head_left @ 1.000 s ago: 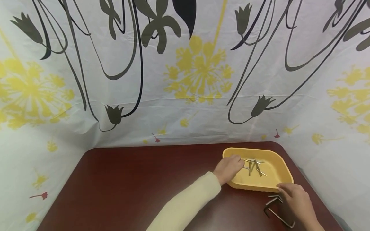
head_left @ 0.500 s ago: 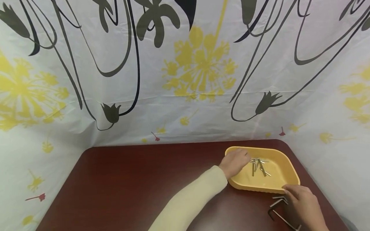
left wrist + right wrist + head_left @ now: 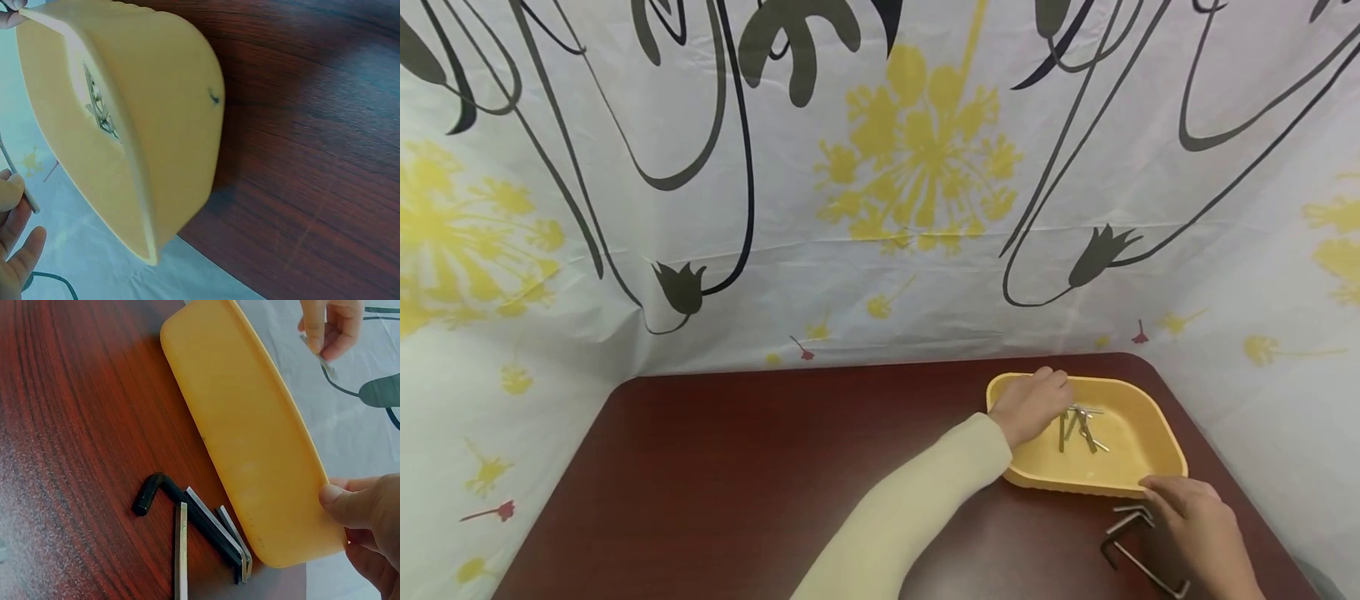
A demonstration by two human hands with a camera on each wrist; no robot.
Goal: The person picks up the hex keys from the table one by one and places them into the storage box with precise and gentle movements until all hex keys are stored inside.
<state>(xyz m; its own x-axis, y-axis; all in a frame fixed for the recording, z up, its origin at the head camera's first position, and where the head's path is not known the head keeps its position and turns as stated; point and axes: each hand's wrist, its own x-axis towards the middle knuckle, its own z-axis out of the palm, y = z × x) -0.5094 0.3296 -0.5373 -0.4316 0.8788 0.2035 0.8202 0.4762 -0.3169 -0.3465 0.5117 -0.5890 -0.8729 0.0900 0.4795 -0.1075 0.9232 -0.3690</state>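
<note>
A yellow plastic tray point(image 3: 1135, 454) stands at the right of the table, with several metal hex keys point(image 3: 1084, 432) lying inside. Over its left part is my left hand point(image 3: 1033, 404); the left wrist view shows a thin silver hex key point(image 3: 31, 201) pinched between its thumb and fingers, above the tray. At the near right corner, my right hand point(image 3: 1204, 521) grips the tray's rim between thumb and fingers. Beside the near wall, outside the tray, lie a black hex key point(image 3: 203, 522) and a few silver hex keys point(image 3: 181, 550).
The dark red wooden table point(image 3: 760, 475) has rounded far corners. A white cloth point(image 3: 865, 283) with printed flowers hangs behind and around it. My left sleeve point(image 3: 902, 508) crosses over the table's near middle.
My left hand has risen and shifted right and away over the tray. My right hand keeps its grip on the rim. The head view has tilted slightly down.
</note>
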